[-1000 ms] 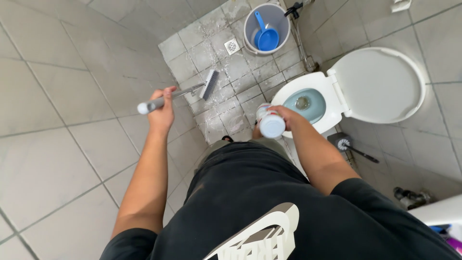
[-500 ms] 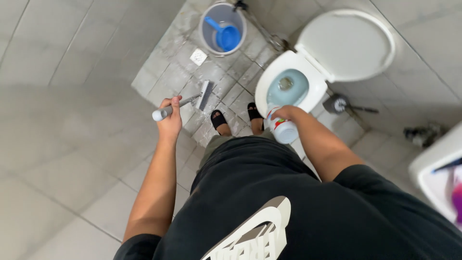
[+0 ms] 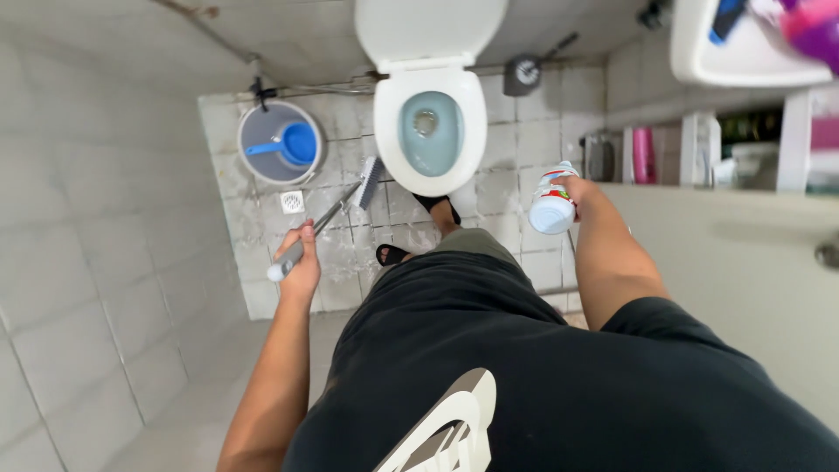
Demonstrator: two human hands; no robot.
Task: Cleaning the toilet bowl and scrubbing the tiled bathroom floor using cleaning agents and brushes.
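Left hand (image 3: 301,262) clamped round the grey handle of a long brush (image 3: 336,205), bristle head down near the toilet (image 3: 430,131) base, just above the tiled floor (image 3: 516,175). Right hand (image 3: 578,190) wrapped round a white plastic bottle (image 3: 552,203), held out to the toilet's right, base toward camera. Toilet white, glossy, oval bowl, lid up, water inside. Round grey bucket (image 3: 262,140) on the floor left of the toilet holds a blue scoop (image 3: 293,144). Small square drain (image 3: 293,202) just below the bucket. Floor tiles grey, mottled.
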